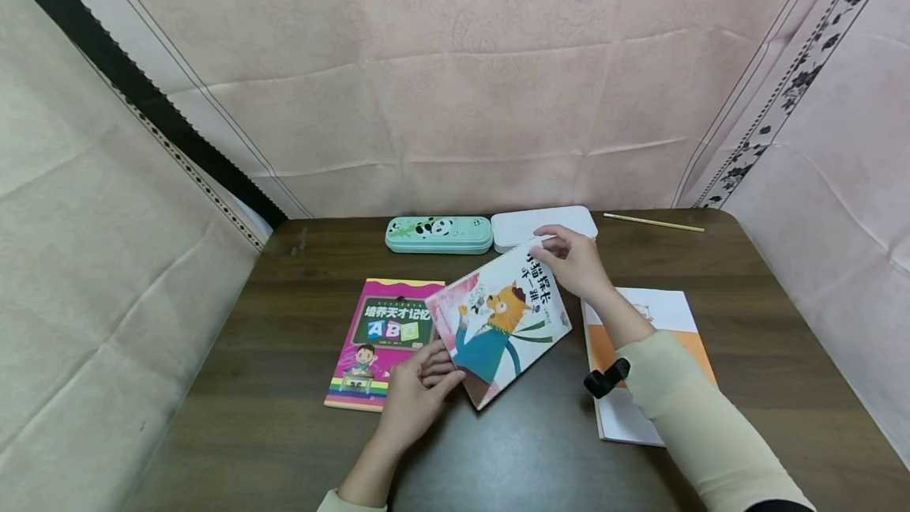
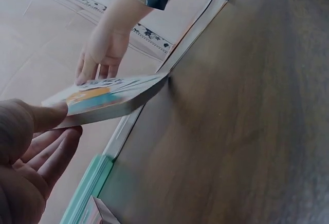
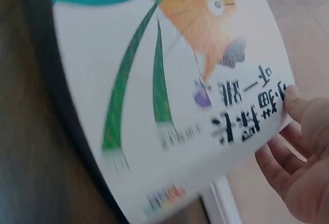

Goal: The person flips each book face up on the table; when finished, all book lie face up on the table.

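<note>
A picture book (image 1: 498,330) with an orange cat in blue on its white cover is held tilted above the table. My left hand (image 1: 415,397) pinches its lower left corner, thumb on top and fingers beneath, as the left wrist view shows at the book's edge (image 2: 118,111). At the opposite, upper corner my right hand (image 1: 572,263) pinches it between thumb and fingers; the right wrist view shows the thumb on the cover (image 3: 205,106) beside the black title. A pink book (image 1: 355,370) lies flat at the left, partly hidden by the left hand and the picture book.
An orange and white book (image 1: 633,417) lies under the right forearm. Along the table's back are a green panda pencil case (image 1: 439,237), a white case (image 1: 519,225) and a thin stick (image 1: 654,222). Patterned cloth (image 1: 455,101) hangs behind the wooden table (image 1: 249,417).
</note>
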`<state>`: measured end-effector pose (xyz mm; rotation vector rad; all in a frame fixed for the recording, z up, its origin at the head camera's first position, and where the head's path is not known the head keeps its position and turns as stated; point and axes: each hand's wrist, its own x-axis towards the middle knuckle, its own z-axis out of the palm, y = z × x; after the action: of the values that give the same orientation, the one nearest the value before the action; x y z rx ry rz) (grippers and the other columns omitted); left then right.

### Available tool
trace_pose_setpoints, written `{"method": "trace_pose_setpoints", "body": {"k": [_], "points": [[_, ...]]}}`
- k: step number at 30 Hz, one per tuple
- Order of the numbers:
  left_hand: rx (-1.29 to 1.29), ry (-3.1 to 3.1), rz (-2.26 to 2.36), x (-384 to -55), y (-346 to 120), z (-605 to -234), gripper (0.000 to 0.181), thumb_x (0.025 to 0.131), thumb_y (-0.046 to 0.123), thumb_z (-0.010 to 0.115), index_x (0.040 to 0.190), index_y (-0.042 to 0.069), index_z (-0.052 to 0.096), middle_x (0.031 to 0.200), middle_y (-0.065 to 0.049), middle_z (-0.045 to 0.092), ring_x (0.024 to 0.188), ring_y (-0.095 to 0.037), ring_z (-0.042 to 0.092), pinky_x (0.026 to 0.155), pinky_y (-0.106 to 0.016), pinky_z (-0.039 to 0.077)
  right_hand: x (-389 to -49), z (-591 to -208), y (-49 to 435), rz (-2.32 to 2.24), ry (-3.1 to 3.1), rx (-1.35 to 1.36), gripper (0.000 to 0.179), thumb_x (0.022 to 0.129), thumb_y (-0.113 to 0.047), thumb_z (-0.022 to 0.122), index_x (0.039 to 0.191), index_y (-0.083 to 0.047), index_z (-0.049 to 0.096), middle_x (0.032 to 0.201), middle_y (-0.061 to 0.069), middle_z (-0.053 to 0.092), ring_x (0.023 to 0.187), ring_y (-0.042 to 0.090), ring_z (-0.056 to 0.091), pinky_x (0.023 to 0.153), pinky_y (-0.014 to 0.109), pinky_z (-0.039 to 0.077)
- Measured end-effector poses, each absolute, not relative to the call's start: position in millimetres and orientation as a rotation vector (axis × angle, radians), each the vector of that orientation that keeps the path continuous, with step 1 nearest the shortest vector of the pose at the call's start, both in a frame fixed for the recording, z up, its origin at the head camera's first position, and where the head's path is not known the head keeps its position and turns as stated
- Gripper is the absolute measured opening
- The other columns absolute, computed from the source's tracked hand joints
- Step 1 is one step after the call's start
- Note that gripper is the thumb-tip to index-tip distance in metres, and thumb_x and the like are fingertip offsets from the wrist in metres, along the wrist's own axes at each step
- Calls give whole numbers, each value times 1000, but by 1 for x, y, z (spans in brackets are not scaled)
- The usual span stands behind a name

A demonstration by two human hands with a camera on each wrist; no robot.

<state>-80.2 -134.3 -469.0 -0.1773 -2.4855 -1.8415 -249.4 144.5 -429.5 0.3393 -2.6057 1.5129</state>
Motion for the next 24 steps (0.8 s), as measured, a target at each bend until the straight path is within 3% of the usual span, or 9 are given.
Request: {"method": "trace_pose_setpoints", "body": {"k": [4, 8, 13, 17, 24], "points": [[-33, -2392, -1878, -83, -138, -469, 55, 86, 7, 81, 137, 1, 59, 113, -11, 73, 95, -20, 73, 79, -26, 59, -254, -440, 128, 1548, -2658, 374, 37, 97, -23, 72, 130, -9, 65, 114, 12, 74, 101, 27, 68, 86, 41, 55], [48, -2356, -1854, -86, -143, -471, 66, 83, 2, 82, 144, 3, 54, 113, -13, 72, 93, -23, 73, 78, -29, 60, -256, -453, 116, 1582, -2758, 472, 45, 98, -26, 70, 138, -8, 61, 131, 12, 66, 119, 28, 63, 101, 44, 51], [126, -2449, -1727, -87, -150, -475, 55, 85, 10, 83, 136, 4, 63, 105, -11, 71, 88, -20, 74, 74, -27, 60, -253, -464, 110, 1637, -2854, 624, 55, 99, -25, 68, 147, -4, 52, 146, 14, 55, 135, 30, 52, 110, 44, 43], [124, -2534, -1556, -90, -154, -478, 40, 88, 17, 81, 125, 4, 70, 105, -9, 70, 89, -19, 70, 74, -29, 61, -248, -464, 111, 1587, -2890, 729, 57, 100, -25, 67, 148, -2, 49, 148, 16, 53, 135, 33, 51, 110, 45, 43], [47, -2655, -1344, -95, -157, -481, 41, 88, 22, 81, 124, 4, 71, 124, -9, 69, 113, -25, 64, 99, -44, 53, -239, -464, 121, 1451, -2922, 685, 52, 98, -25, 70, 141, 0, 56, 134, 19, 62, 123, 34, 60, 102, 46, 51]]}}
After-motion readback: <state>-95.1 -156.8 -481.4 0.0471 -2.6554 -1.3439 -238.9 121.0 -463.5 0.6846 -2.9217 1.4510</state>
